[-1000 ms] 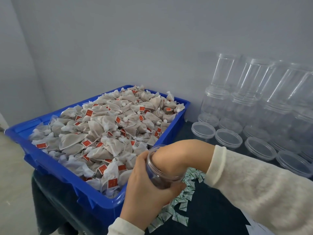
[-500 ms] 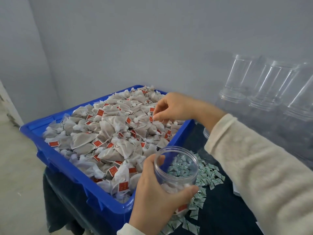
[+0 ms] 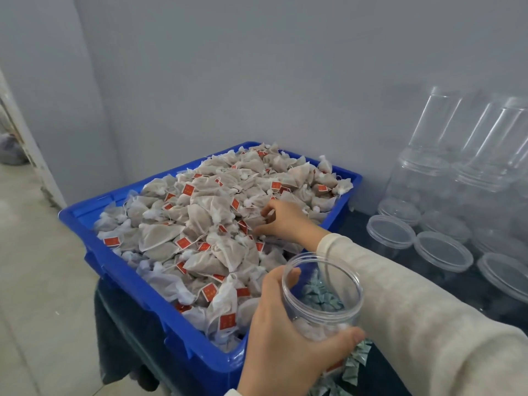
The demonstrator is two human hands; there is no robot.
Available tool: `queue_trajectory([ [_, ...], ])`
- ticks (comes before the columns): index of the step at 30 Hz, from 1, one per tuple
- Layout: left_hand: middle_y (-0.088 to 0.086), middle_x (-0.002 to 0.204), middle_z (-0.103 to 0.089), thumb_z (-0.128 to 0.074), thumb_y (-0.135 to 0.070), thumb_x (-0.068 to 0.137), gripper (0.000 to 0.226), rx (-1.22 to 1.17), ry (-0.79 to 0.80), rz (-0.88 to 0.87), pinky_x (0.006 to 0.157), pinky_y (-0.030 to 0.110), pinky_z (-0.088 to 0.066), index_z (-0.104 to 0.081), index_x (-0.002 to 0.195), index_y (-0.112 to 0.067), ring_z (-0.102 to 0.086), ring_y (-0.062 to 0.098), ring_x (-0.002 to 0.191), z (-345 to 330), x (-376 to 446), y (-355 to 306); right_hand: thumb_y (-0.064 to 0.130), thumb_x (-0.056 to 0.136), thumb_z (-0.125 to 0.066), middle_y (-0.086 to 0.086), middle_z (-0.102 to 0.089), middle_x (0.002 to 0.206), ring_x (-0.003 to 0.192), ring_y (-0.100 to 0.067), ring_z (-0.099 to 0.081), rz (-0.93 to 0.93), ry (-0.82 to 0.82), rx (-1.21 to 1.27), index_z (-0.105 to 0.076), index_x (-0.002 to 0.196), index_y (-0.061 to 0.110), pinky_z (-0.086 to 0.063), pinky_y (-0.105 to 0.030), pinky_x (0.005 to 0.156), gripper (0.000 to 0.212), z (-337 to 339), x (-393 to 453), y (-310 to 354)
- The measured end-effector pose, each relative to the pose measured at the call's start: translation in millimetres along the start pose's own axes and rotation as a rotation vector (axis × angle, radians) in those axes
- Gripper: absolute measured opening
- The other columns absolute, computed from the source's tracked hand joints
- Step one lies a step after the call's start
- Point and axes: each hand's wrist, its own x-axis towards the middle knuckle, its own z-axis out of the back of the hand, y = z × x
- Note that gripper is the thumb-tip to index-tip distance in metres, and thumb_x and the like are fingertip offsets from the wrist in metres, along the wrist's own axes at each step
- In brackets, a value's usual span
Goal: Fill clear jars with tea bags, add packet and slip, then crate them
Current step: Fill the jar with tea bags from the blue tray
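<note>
My left hand [image 3: 281, 335] grips a clear open jar [image 3: 323, 292] at the near right corner of the blue crate [image 3: 134, 284]. A few tea bags lie in the jar's bottom. The crate is heaped with pyramid tea bags [image 3: 200, 224] bearing red tags. My right hand [image 3: 281, 221] reaches into the heap's right side, and its fingers pinch a tea bag there. Small green-white packets [image 3: 354, 367] lie in a pile on the dark table under and behind the jar.
Stacked clear jars [image 3: 445, 155] stand against the wall at the right, with clear lids [image 3: 390, 231] laid on the dark table in front of them. A grey wall is behind. Pale floor lies to the left of the table.
My right hand left the jar mouth, crossed to the crate and has dropped lower into the tea bags. The left hand keeps holding the jar, now upright with its mouth open.
</note>
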Motion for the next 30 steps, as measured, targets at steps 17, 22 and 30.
queue_trajectory([
  [17, -0.040, 0.117, -0.047, -0.083, -0.064, 0.041, 0.090, 0.014, -0.001, 0.005, 0.084, 0.001, -0.039, -0.040, 0.118, -0.047, -0.047, -0.015, 0.112, 0, -1, 0, 0.031, 0.082, -0.075, 0.002, -0.067, 0.090, 0.085, -0.014, -0.063, 0.106, -0.053, 0.265, -0.061, 0.083, 0.022, -0.050, -0.023, 0.071, 0.017, 21, -28, 3],
  [22, -0.041, 0.118, -0.046, -0.085, -0.065, 0.041, 0.086, 0.011, 0.004, 0.004, 0.083, -0.001, -0.037, -0.035, 0.111, -0.062, -0.045, -0.018, 0.112, 0, -1, -1, 0.035, 0.077, -0.077, 0.004, -0.069, 0.089, 0.075, -0.006, -0.065, 0.091, -0.060, 0.466, -0.062, 0.084, 0.021, -0.054, -0.019, 0.067, 0.022, 59, -59, 11],
  [30, -0.041, 0.115, -0.049, -0.083, -0.073, 0.035, 0.095, -0.011, 0.008, 0.044, 0.083, 0.002, -0.041, -0.039, 0.115, -0.049, -0.048, -0.016, 0.111, 0, -1, 1, 0.040, 0.062, -0.078, 0.009, -0.074, 0.098, 0.088, -0.013, -0.069, 0.230, 0.001, 0.600, -0.071, 0.097, 0.040, -0.057, -0.024, 0.075, 0.036, 111, -127, 36],
])
